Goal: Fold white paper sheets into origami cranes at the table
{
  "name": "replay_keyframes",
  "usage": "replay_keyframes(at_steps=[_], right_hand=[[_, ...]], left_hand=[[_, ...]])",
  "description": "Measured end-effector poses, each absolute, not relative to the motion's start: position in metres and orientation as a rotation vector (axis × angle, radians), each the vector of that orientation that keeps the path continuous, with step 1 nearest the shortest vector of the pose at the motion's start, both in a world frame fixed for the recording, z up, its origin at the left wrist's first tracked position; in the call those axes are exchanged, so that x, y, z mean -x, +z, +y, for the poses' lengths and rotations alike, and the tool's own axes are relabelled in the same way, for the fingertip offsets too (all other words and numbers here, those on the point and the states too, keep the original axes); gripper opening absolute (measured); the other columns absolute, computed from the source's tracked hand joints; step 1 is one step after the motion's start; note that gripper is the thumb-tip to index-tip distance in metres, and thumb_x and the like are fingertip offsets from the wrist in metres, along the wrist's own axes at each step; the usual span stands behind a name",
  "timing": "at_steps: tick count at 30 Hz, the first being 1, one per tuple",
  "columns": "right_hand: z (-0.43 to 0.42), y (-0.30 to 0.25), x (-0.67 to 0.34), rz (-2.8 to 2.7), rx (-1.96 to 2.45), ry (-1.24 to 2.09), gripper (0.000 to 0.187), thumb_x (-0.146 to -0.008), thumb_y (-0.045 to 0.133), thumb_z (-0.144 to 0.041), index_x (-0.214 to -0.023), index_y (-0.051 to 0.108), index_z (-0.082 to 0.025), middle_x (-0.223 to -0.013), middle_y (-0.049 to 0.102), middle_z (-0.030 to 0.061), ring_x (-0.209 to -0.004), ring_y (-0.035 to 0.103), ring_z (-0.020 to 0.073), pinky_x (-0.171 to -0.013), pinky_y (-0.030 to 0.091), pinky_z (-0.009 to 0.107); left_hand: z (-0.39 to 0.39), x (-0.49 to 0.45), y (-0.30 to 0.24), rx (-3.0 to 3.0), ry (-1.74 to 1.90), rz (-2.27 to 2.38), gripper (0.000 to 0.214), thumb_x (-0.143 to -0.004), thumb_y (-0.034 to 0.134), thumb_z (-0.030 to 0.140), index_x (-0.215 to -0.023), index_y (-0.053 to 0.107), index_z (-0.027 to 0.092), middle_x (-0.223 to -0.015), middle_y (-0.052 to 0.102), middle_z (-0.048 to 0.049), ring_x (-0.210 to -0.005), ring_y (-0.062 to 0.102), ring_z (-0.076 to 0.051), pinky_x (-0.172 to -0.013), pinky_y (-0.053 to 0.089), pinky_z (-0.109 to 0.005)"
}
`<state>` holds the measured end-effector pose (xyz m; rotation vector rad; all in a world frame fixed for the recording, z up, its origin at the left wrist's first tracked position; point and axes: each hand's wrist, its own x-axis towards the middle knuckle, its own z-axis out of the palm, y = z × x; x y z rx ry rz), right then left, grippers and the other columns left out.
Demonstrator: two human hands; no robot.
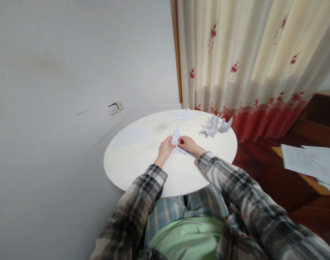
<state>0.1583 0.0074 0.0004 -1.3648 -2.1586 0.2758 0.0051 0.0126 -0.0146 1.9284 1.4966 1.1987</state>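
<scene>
A folded piece of white paper (176,134) with a pointed top is between my hands over the middle of the round white table (143,162). My left hand (166,146) pinches its left side, thumb and fingers closed on the edge. On the right side, my right hand (188,144) grips the same paper with curled fingers. The lower part of the paper spreads out below my fingertips. Parts of the folds are covered by my fingers.
Several folded paper cranes (212,125) cluster at the table's right. A flat white sheet (131,136) lies at the left, and small paper pieces (183,114) lie at the back. A wall socket (113,109), a curtain (235,54) and papers on a wooden surface (311,160) surround the table.
</scene>
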Motion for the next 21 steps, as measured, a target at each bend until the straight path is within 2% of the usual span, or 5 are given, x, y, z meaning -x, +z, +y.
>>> replay_keyframes(at_steps=[6,13,21], right_hand=[[0.0108,-0.0024,-0.1590,-2.144,1.350,0.281,0.011,-0.072,0.057,-0.021,-0.080,0.061,-0.014,-0.076,0.061,0.0030,-0.066,0.049,0.0112,-0.060,0.032,0.020],[0.0147,-0.0045,-0.1593,-2.163,1.377,0.237,0.013,-0.073,0.057,-0.024,-0.079,0.062,-0.014,-0.076,0.061,0.0038,-0.067,0.049,0.0118,-0.060,0.031,0.021],[0.0128,-0.0040,-0.1594,-2.165,1.355,0.220,0.013,-0.074,0.057,-0.025,-0.078,0.062,-0.014,-0.075,0.061,0.0031,-0.066,0.049,0.0118,-0.059,0.030,0.021]], left_hand=[[0.0106,-0.0064,-0.0123,-1.998,1.172,1.565,0.050,-0.060,0.067,0.009,-0.108,0.054,0.013,-0.099,0.062,-0.0087,-0.063,0.055,-0.010,-0.067,0.046,-0.024],[0.0072,-0.0071,-0.0105,-2.130,1.150,1.564,0.045,-0.063,0.065,0.011,-0.106,0.055,0.018,-0.093,0.062,-0.0037,-0.061,0.052,-0.009,-0.065,0.045,-0.023],[0.0045,-0.0075,-0.0078,-2.121,1.138,1.579,0.042,-0.064,0.064,0.011,-0.105,0.056,0.018,-0.093,0.064,-0.0033,-0.062,0.054,-0.010,-0.066,0.046,-0.023]])
